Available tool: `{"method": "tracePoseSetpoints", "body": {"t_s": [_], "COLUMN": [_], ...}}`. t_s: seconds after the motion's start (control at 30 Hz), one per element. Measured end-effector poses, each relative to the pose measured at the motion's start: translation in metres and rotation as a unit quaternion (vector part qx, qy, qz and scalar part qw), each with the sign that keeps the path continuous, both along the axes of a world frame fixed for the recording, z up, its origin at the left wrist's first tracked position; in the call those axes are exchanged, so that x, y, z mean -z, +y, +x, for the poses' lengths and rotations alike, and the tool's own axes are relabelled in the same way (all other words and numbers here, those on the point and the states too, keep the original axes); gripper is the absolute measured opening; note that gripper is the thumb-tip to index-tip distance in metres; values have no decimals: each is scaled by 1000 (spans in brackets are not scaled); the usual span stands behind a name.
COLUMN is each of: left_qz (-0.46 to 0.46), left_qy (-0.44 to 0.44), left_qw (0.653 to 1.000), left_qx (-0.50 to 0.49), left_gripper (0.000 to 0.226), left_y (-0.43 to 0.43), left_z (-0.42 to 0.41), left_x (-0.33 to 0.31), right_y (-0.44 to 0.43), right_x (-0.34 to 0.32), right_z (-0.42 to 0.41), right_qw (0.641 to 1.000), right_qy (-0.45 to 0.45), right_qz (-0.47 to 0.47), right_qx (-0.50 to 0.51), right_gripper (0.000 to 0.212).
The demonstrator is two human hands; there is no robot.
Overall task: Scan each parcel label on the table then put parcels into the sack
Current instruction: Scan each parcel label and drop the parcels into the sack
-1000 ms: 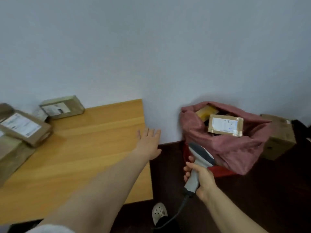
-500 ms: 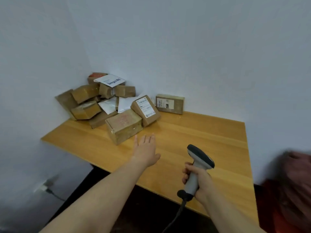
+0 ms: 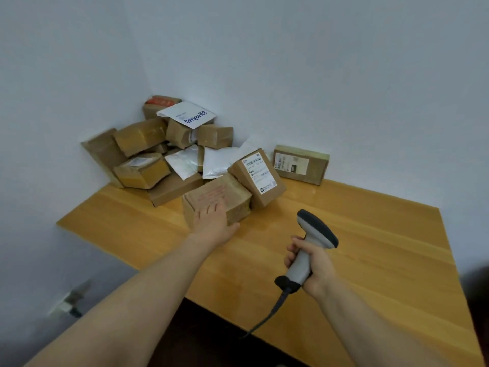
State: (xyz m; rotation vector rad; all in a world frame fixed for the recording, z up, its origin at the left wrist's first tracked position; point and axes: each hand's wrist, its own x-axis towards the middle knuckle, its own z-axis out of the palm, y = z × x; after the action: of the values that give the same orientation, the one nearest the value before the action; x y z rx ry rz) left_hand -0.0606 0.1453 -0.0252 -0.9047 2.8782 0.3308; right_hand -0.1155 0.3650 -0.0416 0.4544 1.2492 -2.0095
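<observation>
Wall plug (image 3: 69, 304): blurred, low on the left wall, off the worktop and no part of the job.
Parcel pile (image 3: 143, 154): brown boxes and pale mailers heaped in the far-left corner, leaning on both walls. A white mailer (image 3: 186, 115) printed in blue lies on top. These appear to be waiting for the scan.
Left hand (image 3: 214, 225): stretched out, fingers straight and laid flat on the front box, thumb by its lower right corner. It grips nothing yet and looks set to pull or turn the box.
Front box (image 3: 235, 197): nearest of the pile, faint red print on top. No shipping label shows, so it likely needs turning.
Labelled box (image 3: 258, 176): tilted, propped against the front box, white label facing up and easy to read.
Flat box (image 3: 301, 164): stands apart against the back wall, label facing out.
Scanner (image 3: 316, 230): upright, head aimed toward the parcels, cable (image 3: 264, 321) trailing off the near edge.
Right hand (image 3: 315, 264): wrapped round the scanner's handle, held above the worktop, ready to aim.
Worktop (image 3: 383, 247): wooden, bare on its right half.
Sack: not identifiable here.
</observation>
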Motion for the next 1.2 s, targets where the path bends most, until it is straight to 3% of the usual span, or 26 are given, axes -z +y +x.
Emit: {"method": "tracePoseSetpoints", "body": {"t_s": [0.2,0.37,0.6,0.77,0.93,1.03,1.2], "left_qz": [92,146,221,272,328,355,458], "left_qy": [26,77,122,80,56,67,132], "left_qw": [995,983,962,957,943,932,879], "left_qx": [-43,-77,-103,-59,-29,-17,1], "left_gripper": [76,50,61,78,77,74,74], "left_y": [-34,-50,-92,-129,-145,-144,-114], "left_z": [-58,-104,-172,-203,-215,-215,-214], "left_x": [1,-10,-6,12,30,30,5], "right_y": [-31,-46,-73,-107,-137,-139,-110], "right_x": [6,12,27,42,45,44,28], "right_z": [-61,-99,-136,-151,-158,-153,-133], "right_qw": [999,999,999,996,997,994,984], "right_qy": [-32,-36,-41,-53,-21,0,29], "right_qz": [-22,-18,12,49,52,61,42], "right_qx": [11,7,33,57,57,94,170], "right_gripper": [6,6,11,19,19,36,26]}}
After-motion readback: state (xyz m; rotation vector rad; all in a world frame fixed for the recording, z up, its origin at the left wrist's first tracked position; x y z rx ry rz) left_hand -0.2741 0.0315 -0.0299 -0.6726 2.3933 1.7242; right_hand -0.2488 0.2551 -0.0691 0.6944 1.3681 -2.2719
